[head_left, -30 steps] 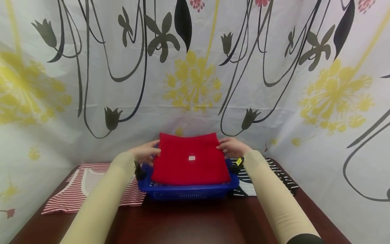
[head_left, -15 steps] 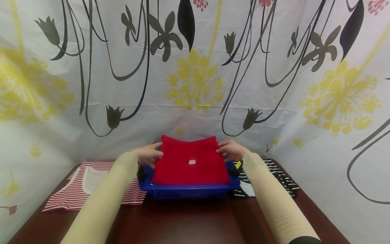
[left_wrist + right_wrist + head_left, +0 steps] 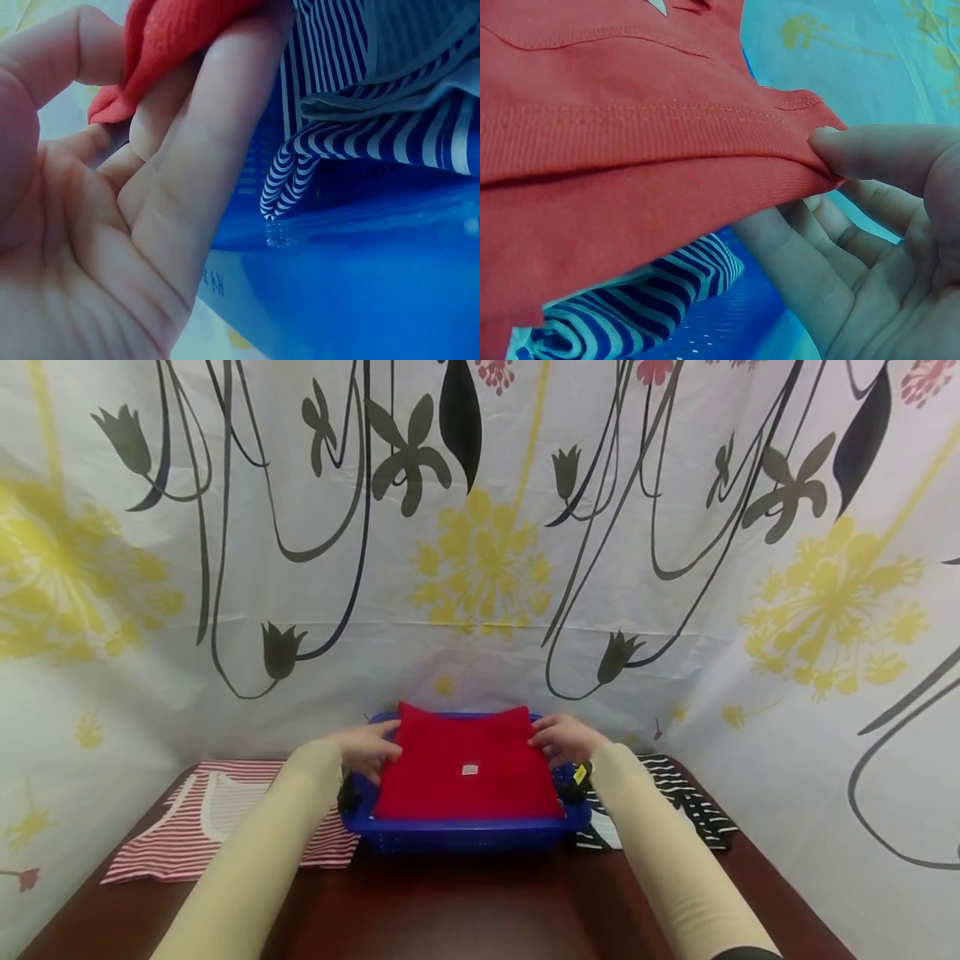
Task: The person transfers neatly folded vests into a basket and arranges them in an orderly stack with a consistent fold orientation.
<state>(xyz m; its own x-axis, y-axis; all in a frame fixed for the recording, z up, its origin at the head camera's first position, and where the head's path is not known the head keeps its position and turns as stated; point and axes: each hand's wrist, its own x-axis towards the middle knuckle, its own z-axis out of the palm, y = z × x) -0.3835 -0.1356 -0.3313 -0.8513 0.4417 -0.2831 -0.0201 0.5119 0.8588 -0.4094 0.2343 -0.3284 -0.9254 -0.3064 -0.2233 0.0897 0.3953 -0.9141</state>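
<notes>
Red garment (image 3: 465, 739), folded into a neat rectangle with a small white label (image 3: 470, 769), lies over the blue basket (image 3: 465, 837), near edge just at the basket's front rim, far corners poking up. Grip check: left hand (image 3: 367, 748) pinches its left side near the far corner, right hand (image 3: 564, 740) does the same on the right, both narrow with cloth between thumb and fingers. Looks to me like the laying-it-in step, close to finished; I'd say next calls for settling the far edge and letting go without dragging the striped cloth (image 3: 652, 296) under it. Dark reddish-brown counter (image 3: 450, 902), kinda shiny in front of the basket. Red-and-white striped top (image 3: 168, 835) left of the basket, black-and-white piece (image 3: 678, 793) right of it. Pale flowery curtain (image 3: 495, 668) behind the basket.
</notes>
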